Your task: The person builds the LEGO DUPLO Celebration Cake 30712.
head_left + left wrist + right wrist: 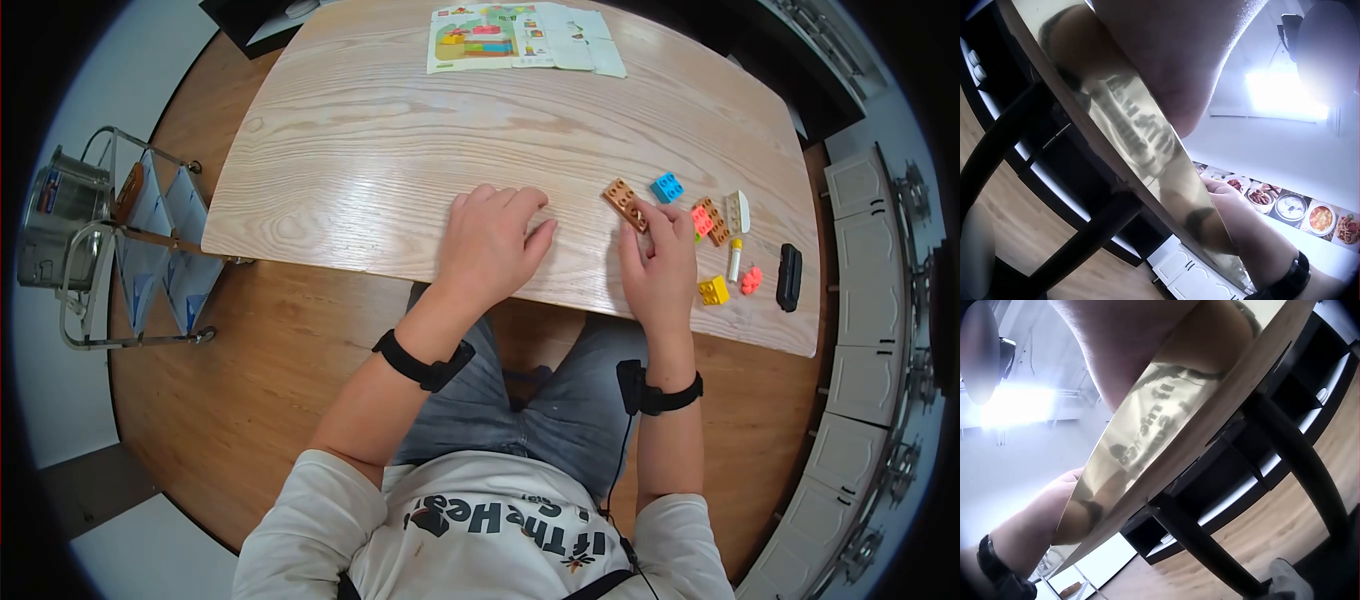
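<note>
At the right of the table my right hand (662, 262) pinches the near end of a long brown toy brick (621, 197) between thumb and fingers. Just beyond the fingertips lies a blue brick (667, 187). My left hand (495, 240) rests on the tabletop near its front edge, fingers relaxed and holding nothing. Beside the right hand are a second brown brick (717, 228), a red-pink brick (702, 219) overlapping it, and a yellow brick (713, 291). Both wrist views look low along the table edge; the bricks are out of sight there.
Farther right lie a white curved piece (738, 212), a white stick with a yellow top (736, 262), a small pink piece (751, 281) and a black oblong object (789, 278). A picture leaflet (475, 45) is spread at the far edge. A wheeled cart (150, 240) stands left.
</note>
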A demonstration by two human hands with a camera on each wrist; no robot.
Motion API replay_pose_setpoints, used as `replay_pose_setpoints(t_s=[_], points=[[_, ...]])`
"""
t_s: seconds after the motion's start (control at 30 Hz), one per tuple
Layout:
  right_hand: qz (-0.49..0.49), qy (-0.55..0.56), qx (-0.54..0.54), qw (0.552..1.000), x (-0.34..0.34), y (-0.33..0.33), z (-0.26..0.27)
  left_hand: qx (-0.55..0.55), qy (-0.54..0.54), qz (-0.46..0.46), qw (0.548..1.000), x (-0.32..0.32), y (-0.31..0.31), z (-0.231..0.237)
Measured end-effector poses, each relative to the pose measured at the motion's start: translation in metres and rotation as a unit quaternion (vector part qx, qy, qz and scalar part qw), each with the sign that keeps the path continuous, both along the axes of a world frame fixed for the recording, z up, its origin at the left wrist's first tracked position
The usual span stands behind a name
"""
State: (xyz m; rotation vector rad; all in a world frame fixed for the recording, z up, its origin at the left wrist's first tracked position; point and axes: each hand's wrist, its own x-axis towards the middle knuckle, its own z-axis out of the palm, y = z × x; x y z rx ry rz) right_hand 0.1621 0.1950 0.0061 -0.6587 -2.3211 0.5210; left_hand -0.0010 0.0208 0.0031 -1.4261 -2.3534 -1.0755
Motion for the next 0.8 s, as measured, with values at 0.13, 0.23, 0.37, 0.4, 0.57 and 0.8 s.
replay_pose_setpoints(t_s=[0.13,0.23,0.37,0.4,0.57,0.8], points=[[0.070,-0.027,0.031,0.997,0.004,-0.009,0.003,-0.013,0.006,0.002,1.000,0.003,-0.002,0.000],[0.163,-0.026,0.047,0.985,-0.001,-0.016,0.008,0.014,0.021,0.001,1.000,0.007,-0.002,0.001],[0.216,-0.026,0.031,0.976,-0.008,-0.030,0.011,-0.018,0.026,0.000,0.999,0.007,0.000,0.005],[0.210,-0.025,0.022,0.977,-0.008,-0.032,0.012,-0.031,0.026,-0.002,0.999,0.006,0.000,0.003],[0.211,0.013,-0.005,0.977,-0.006,-0.025,0.001,0.000,0.019,-0.019,1.000,0.004,-0.005,-0.001],[0.117,0.034,-0.092,0.988,-0.003,-0.035,0.011,0.013,0.017,-0.023,1.000,0.002,-0.004,0.000]])
